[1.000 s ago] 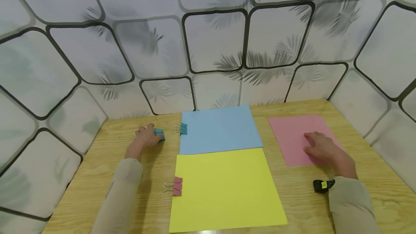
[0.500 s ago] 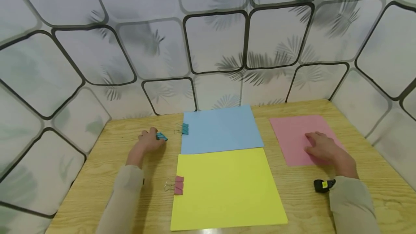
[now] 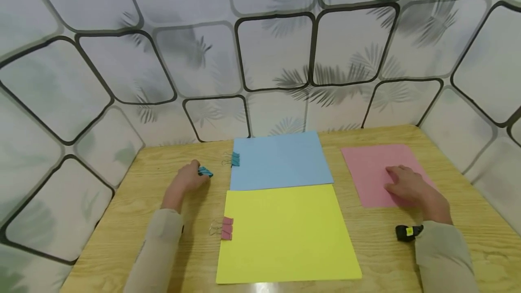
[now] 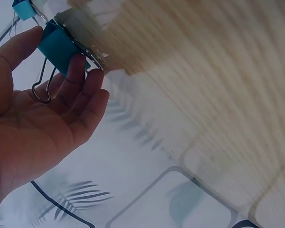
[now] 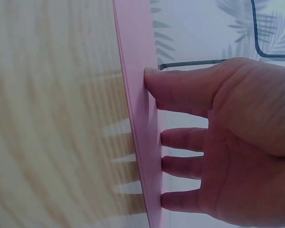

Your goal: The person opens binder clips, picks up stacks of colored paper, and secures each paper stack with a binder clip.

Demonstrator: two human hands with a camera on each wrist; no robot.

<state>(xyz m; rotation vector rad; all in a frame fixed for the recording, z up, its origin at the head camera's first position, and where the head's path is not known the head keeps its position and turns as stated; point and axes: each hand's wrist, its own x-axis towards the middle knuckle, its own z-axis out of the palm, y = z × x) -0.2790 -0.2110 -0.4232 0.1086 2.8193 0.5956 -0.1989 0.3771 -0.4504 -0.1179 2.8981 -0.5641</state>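
Note:
In the head view, my left hand (image 3: 188,177) holds a teal binder clip (image 3: 205,172) over the left part of the table. The left wrist view shows thumb and fingertips pinching the clip's body (image 4: 59,47), with one wire handle hanging toward the palm. My right hand (image 3: 411,186) rests its fingertips on a stack of pink paper (image 3: 366,166). Seen from the right wrist, the thumb and several extended fingers touch the pink surface (image 5: 138,95), slightly spread. A second teal binder clip (image 3: 235,159) is on the left edge of the blue paper (image 3: 281,159).
Yellow paper (image 3: 289,234) lies in front of the blue, with a pink binder clip (image 3: 227,228) on its left edge. All of it is on a wooden table (image 3: 195,243). A patterned wall covering (image 3: 277,53) rises behind and at both sides.
The teal clip has turned in my left hand and now looks slanted. My right hand stays on the pink paper. The whole head view has shifted slightly.

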